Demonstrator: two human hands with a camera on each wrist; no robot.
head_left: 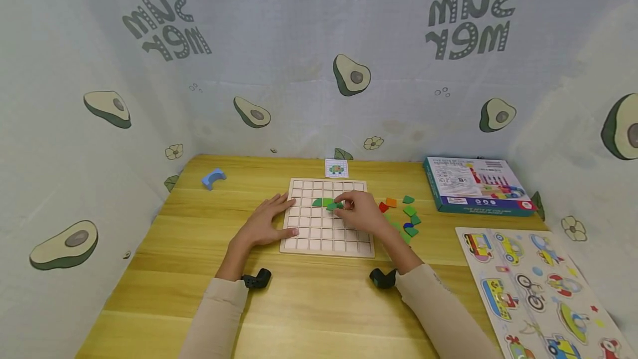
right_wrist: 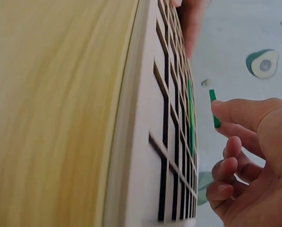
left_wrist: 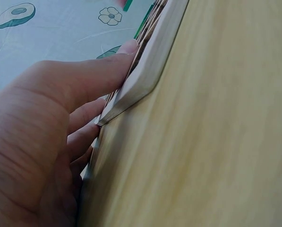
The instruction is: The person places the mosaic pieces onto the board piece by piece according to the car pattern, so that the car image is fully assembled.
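Note:
A pale wooden grid board (head_left: 324, 245) lies on the table before me. My left hand (head_left: 263, 223) rests at its left edge, fingers fairly straight; in the left wrist view the thumb (left_wrist: 98, 78) lies over the board's rim. Above the grid my right hand (head_left: 360, 212) pinches a dark green tile (right_wrist: 214, 109) between thumb and forefinger, raised off the board, its other fingers curled loosely. Green tiles (head_left: 327, 202) sit in a row in the grid's upper middle, partly hidden by the right hand. A small card (head_left: 336, 168) with a green turtle-like picture lies behind the board.
Loose tiles in green, red, orange and blue, among them an orange tile (head_left: 391, 203), are scattered right of the board. A boxed game (head_left: 478, 187) lies back right, a vehicle puzzle board (head_left: 543, 292) front right. A blue arch block (head_left: 214, 178) lies back left.

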